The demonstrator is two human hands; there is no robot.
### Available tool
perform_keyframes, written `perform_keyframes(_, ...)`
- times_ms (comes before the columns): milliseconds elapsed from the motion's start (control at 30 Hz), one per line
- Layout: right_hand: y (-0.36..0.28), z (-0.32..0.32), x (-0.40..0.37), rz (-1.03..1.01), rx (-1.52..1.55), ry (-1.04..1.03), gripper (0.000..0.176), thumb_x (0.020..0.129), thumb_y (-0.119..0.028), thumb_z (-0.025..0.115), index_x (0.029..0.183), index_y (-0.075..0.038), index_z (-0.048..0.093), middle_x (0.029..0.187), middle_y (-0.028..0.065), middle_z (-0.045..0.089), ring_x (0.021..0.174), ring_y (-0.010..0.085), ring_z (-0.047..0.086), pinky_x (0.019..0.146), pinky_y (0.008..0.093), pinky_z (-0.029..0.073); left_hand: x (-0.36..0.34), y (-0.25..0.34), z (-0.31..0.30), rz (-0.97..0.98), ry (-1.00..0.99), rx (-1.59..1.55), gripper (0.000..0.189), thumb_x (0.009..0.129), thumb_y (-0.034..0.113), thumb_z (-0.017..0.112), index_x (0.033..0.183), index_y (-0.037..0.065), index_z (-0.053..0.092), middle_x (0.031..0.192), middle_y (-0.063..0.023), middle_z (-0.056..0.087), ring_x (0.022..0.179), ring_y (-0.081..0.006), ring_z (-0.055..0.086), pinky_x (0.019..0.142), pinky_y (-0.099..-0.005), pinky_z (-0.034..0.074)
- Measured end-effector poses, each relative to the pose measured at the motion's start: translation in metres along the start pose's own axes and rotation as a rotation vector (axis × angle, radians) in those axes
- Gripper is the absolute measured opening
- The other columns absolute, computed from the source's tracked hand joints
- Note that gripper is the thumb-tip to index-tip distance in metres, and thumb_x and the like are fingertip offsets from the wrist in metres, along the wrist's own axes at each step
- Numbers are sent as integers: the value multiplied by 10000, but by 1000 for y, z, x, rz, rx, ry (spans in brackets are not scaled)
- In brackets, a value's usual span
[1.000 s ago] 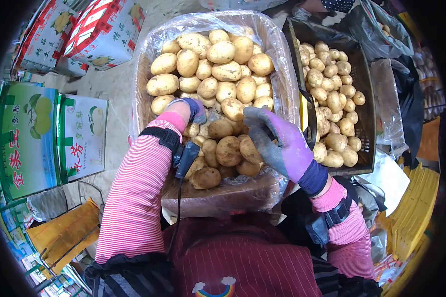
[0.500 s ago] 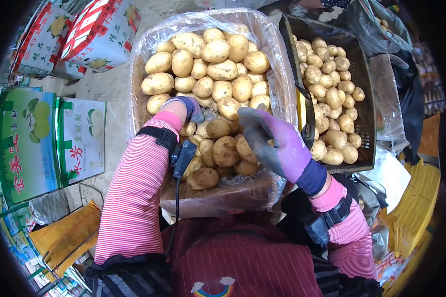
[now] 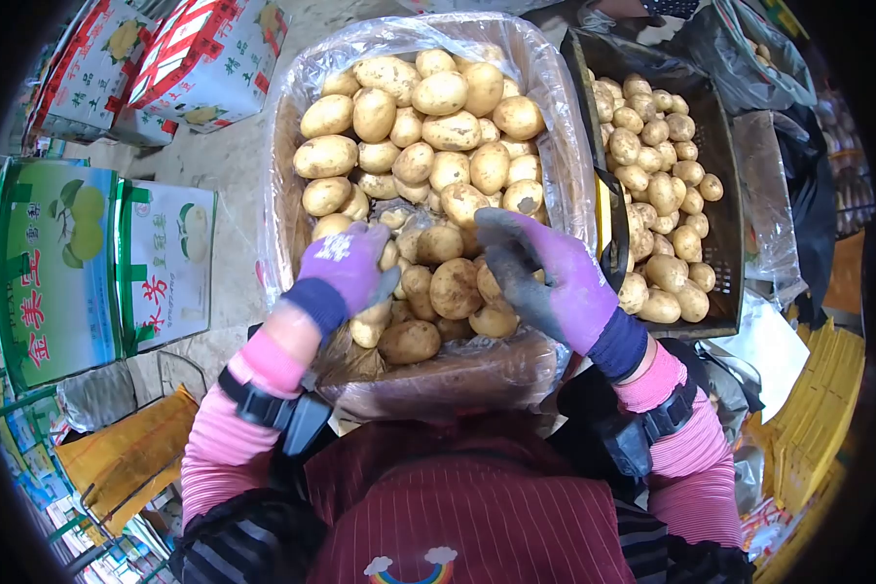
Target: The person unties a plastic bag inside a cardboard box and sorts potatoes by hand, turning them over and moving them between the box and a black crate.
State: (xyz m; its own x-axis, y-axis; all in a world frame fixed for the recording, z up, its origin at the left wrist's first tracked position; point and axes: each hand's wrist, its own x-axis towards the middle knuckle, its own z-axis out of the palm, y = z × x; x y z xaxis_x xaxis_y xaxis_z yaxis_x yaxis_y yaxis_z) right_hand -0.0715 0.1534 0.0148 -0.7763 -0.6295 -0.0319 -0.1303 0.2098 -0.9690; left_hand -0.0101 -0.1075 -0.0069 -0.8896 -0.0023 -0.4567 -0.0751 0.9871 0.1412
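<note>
My left hand point(image 3: 344, 267), in a purple glove with a dark palm, lies over the left side of a plastic-lined box point(image 3: 438, 382) full of potatoes point(image 3: 455, 289). Its fingers point down among the potatoes and are mostly hidden, so any potato in its grasp cannot be made out. On the box's right side, my right hand point(image 3: 552, 277), gloved alike, hovers beside the nearer potatoes. Its dirty dark fingers are loosely curved and apart, with nothing seen between them. Larger, cleaner potatoes point(image 3: 451, 131) fill the far half. Nearer ones carry more soil and brown patches.
A black crate point(image 3: 723, 282) of smaller potatoes point(image 3: 664, 195) stands close on the right. Printed cartons point(image 3: 170, 263) line the left, with red-and-white boxes point(image 3: 200, 68) farther back. Yellow stacked material point(image 3: 813, 409) lies at the lower right, a dark plastic bag point(image 3: 749, 58) at the upper right.
My left hand has drawn back toward me and turned so its back shows. The right hand stays nearly in place, fingers still curved. The view has shifted slightly.
</note>
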Motion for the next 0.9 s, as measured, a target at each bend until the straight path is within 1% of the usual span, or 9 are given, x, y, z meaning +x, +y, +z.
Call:
perform_keyframes(100, 1, -3, 1, 9, -48, -14, 364, 972, -80, 603, 1328, -4, 579, 1110, 156, 717, 1032, 206, 693, 918, 325, 534, -46, -11, 1, 74, 1, -34, 423, 886, 359, 670, 1235, 135, 589, 1183, -165, 643, 989, -376, 670, 812, -496, 556)
perform_keyframes(167, -1, 1, 5, 49, -67, -47, 358, 988, -86, 591, 1342, -35, 589, 1140, 132, 717, 1058, 186, 683, 931, 316, 529, -79, -24, 11, 310, 222, 24, 354, 916, 350, 655, 1182, 118, 630, 1065, -169, 679, 881, -367, 691, 752, -484, 564)
perform_keyframes(267, 3, 7, 6, 44, -46, -39, 363, 985, -70, 571, 1345, -25, 587, 1151, 118, 710, 1068, 166, 667, 937, 306, 519, -80, -22, -24, 109, -68, -85, 308, 931, 351, 651, 1104, 97, 666, 890, -174, 691, 754, -371, 689, 685, -471, 559)
perform_keyframes(367, -2, 8, 5, 34, -51, -57, 364, 985, -71, 574, 1345, -21, 587, 1149, 121, 709, 1066, 169, 667, 938, 309, 518, -60, -23, -38, 138, 10, 76, 258, 932, 319, 646, 1024, 81, 679, 759, -171, 669, 647, -383, 665, 623, -467, 544)
perform_keyframes(433, -4, 6, 7, 59, -58, -71, 363, 985, -76, 575, 1344, -21, 587, 1146, 122, 708, 1061, 173, 668, 937, 312, 518, -34, -16, -45, 56, -42, -7, 216, 925, 279, 646, 1026, 89, 667, 839, -160, 691, 729, -381, 675, 659, -456, 543)
perform_keyframes(500, -4, 8, 8, 80, -66, -85, 363, 985, -81, 575, 1344, -21, 587, 1143, 122, 708, 1057, 176, 669, 936, 315, 518, -4, -25, -28, 248, 293, -21, 172, 915, 235, 643, 1029, 108, 662, 900, -147, 701, 821, -370, 678, 719, -447, 540)
perform_keyframes(533, 0, 11, 9, 33, -53, -34, 353, 970, -63, 593, 1316, 4, 596, 1082, 132, 714, 999, 172, 680, 890, 310, 530, 10, -28, -23, 250, 296, -24, 172, 915, 235, 643, 1029, 108, 662, 900, -147, 701, 821, -370, 678, 719, -447, 540)
perform_keyframes(700, 3, 12, 9, -52, -75, 16, 340, 954, -50, 614, 1287, 19, 609, 1011, 154, 719, 933, 178, 699, 835, 311, 545, 71, -30, 0, 311, -66, -204, 165, 910, 178, 617, 1060, 128, 667, 931, -133, 706, 879, -349, 684, 778, -442, 537)
perform_keyframes(900, 0, 5, 9, -56, -90, 42, 337, 951, -56, 621, 1281, 8, 614, 992, 162, 718, 923, 192, 708, 832, 317, 547, 82, -24, 4, 244, -74, -123, 238, 941, 262, 575, 1098, 134, 700, 956, -161, 723, 891, -351, 693, 791, -424, 541)
